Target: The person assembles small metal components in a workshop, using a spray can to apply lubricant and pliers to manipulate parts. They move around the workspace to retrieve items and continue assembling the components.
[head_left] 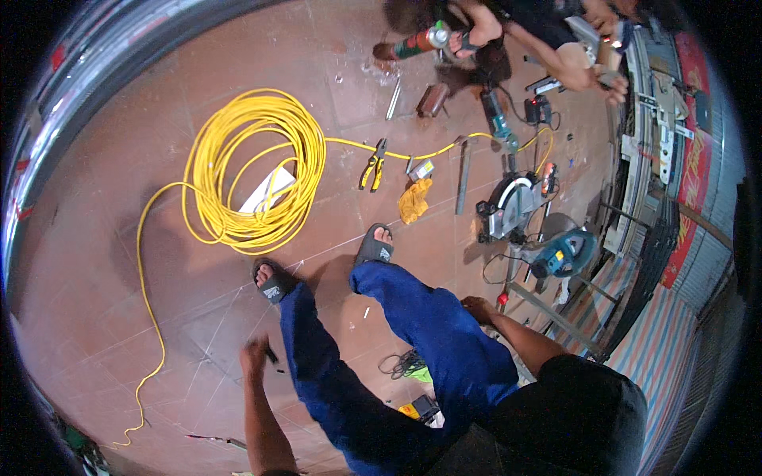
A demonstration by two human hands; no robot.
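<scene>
My left hand (254, 355) hangs low over the tiled floor, left of my left shin. Its fingers are curled, and a small dark stick-like object (273, 357) shows at them; its kind is too blurred to tell. My right hand (478, 309) is beside my right knee, its fingers in shade and partly hidden by the trouser leg, so their grip does not show. Near that hand are a metal bar (556, 317) and a red knob (502, 299). Ahead of my sandalled feet lies a large coil of yellow cable (311, 170) around a white strip (268, 190).
Yellow-black pliers (373, 166), an orange cloth (414, 201) and a metal bar (463, 178) lie ahead. A mitre saw (512, 206), an angle grinder (496, 115) and a blue-green power tool (565, 254) are to the right. Another person's hand (611, 86) is at the far right.
</scene>
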